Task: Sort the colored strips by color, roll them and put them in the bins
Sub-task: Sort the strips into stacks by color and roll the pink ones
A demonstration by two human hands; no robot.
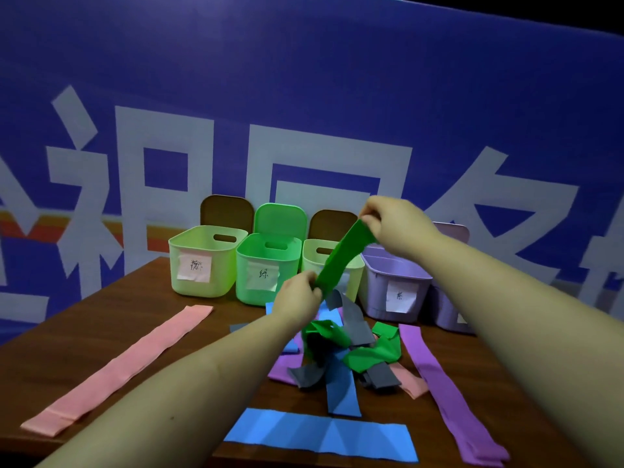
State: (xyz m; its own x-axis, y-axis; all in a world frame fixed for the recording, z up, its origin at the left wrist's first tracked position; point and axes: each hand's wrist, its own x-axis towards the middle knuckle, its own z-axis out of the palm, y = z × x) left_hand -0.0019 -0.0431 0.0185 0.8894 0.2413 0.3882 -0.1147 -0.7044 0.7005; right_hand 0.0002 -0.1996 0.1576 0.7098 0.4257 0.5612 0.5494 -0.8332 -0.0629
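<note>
Both hands are up over the pile, stretching one green strip (341, 256) between them. Right hand (393, 224) pinches the top end, fingers curled on it; left hand (297, 297) grips the lower end, fingers closed round it. The strip's tail hangs down into the pile (341, 349).

Progress, judged from layout: early, still sorting. Laid out flat so far are a pink strip (118, 369) on the left, a blue strip (320, 434) near the front edge and a purple strip (445, 390) on the right. Nothing rolled that I can see. The bin insides are mostly hidden, so I cannot tell whether any hold strips. The pile is a tangle of green, grey, blue, purple and pink, so most sorting, all rolling and all binning looks left.

Bins sit in a row at the back: pale green bin (202, 261), green bin (266, 271), another pale bin (351, 265) partly behind the strip, and purple bin (395, 285), with one more purple at far right, cut off. Lids stand behind them.

Room: the table (101, 319) has bare wood between the pink strip and the pile, good for laying green down. The blue strip lies close to the front edge and the pink strip's near end nears the left corner, so either could slide off. The right side is crowded by the purple strip.
</note>
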